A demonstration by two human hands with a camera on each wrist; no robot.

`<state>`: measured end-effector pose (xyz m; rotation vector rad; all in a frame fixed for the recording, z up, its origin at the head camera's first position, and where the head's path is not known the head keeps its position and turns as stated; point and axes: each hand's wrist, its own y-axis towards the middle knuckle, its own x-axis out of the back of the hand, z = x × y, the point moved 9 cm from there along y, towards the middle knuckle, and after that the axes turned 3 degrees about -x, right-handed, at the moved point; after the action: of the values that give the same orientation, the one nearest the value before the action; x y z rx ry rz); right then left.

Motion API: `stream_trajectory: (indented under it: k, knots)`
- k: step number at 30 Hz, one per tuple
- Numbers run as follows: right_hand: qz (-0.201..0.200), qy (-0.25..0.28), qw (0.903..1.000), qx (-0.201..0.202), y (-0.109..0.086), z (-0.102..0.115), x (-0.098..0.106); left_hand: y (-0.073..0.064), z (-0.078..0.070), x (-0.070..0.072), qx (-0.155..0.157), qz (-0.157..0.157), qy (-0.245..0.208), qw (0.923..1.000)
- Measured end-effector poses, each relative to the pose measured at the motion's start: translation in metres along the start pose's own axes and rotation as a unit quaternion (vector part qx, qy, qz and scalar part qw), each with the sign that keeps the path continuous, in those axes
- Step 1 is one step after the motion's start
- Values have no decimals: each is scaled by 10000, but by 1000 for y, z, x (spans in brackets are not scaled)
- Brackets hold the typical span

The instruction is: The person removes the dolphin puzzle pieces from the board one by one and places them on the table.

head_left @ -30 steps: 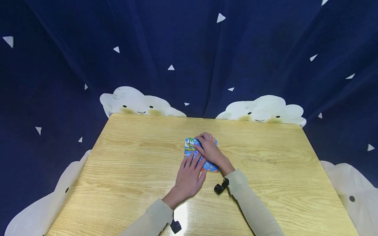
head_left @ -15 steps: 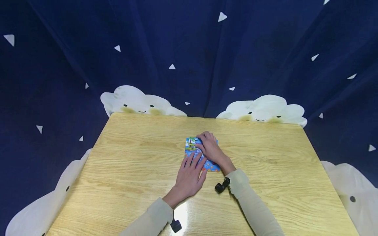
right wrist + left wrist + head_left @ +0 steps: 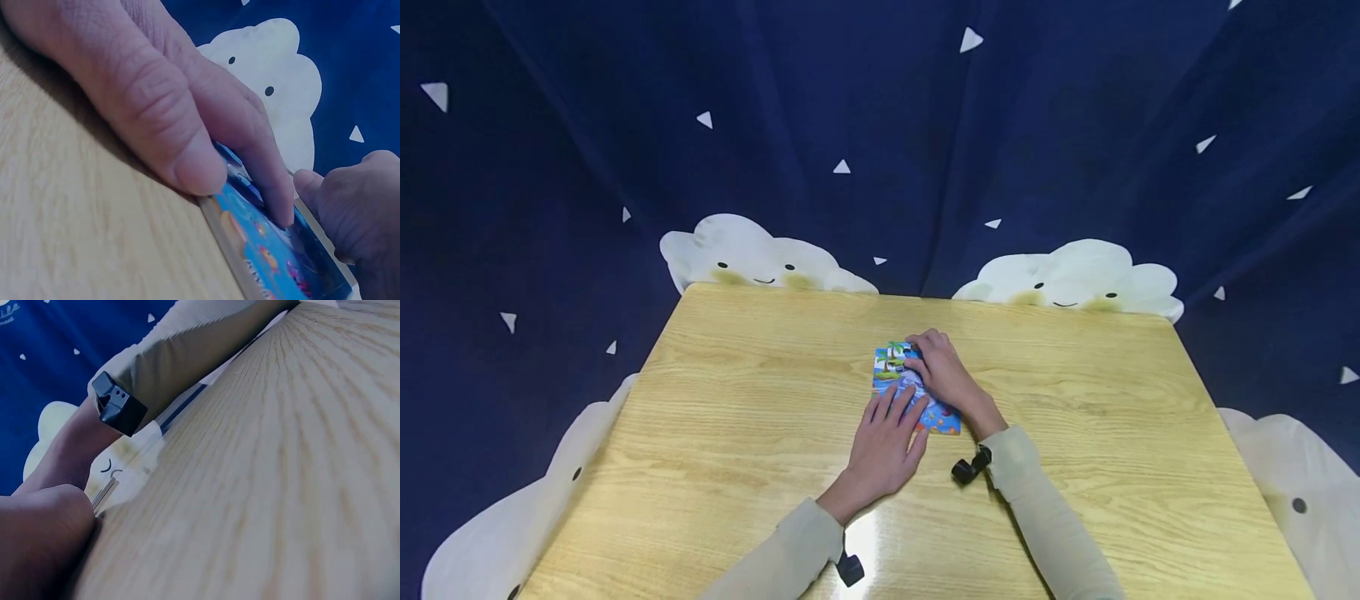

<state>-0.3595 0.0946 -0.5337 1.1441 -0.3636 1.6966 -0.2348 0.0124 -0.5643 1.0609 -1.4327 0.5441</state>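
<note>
A small, flat picture board (image 3: 886,375), blue with palm trees and sea creatures, lies on the wooden table (image 3: 745,400). At its far left two palm trees show side by side, and its upper edge is stepped, like one layer shifted over another. My left hand (image 3: 883,450) lies flat, fingers spread, over the near left part. In the right wrist view its thumb (image 3: 200,165) meets the board's tan edge and a finger rests on the picture. My right hand (image 3: 951,375) grips the far right part with curled fingers, thumb on top. Its palm side is hidden.
A dark blue curtain (image 3: 820,100) with white triangles hangs behind the table. Smiling cloud shapes (image 3: 1067,279) line its back edge and sides. Black wrist cameras hang under both sleeves, including one camera (image 3: 119,406) in the left wrist view.
My right hand has moved slightly right and away, and a layer of the picture has shifted with it, showing a second palm tree. The left hand stays on the board.
</note>
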Motion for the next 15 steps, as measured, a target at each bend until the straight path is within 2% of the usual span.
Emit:
stream_trajectory:
  k: [8, 15]
  knots:
    - [69, 99, 9999, -95, -2, -3, 6, 0, 0, -1, 12, 56, -148, 9999]
    - [40, 200, 9998, 14, -6, -9, 17, 1, 1, 1, 45, 17, -67, 10000]
